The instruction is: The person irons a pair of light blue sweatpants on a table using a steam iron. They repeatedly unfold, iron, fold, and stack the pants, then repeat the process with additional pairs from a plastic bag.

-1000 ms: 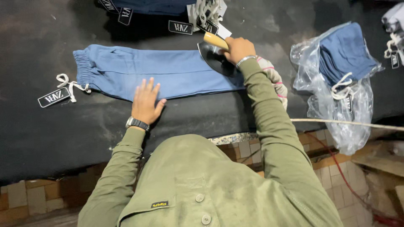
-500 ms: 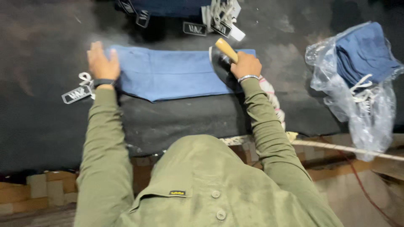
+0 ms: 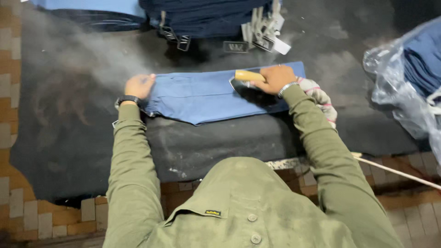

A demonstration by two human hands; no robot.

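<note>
Blue folded cotton garment [image 3: 206, 95]: your left hand [image 3: 139, 86] has shifted to pin its left end flat; your right hand [image 3: 274, 78] stays closed around the wooden-handled iron [image 3: 248, 81], now steaming.

A dark padded surface [image 3: 220, 138], edged at left and front by tan and white tiles, carries a folded light-blue garment [image 3: 197, 96] at its centre. Stacks of navy garments [image 3: 206, 14] with hanging tags lie along the far edge, another light-blue piece [image 3: 87, 7] at far left, and a clear plastic bag of blue clothing [image 3: 409, 78] at right.
</note>
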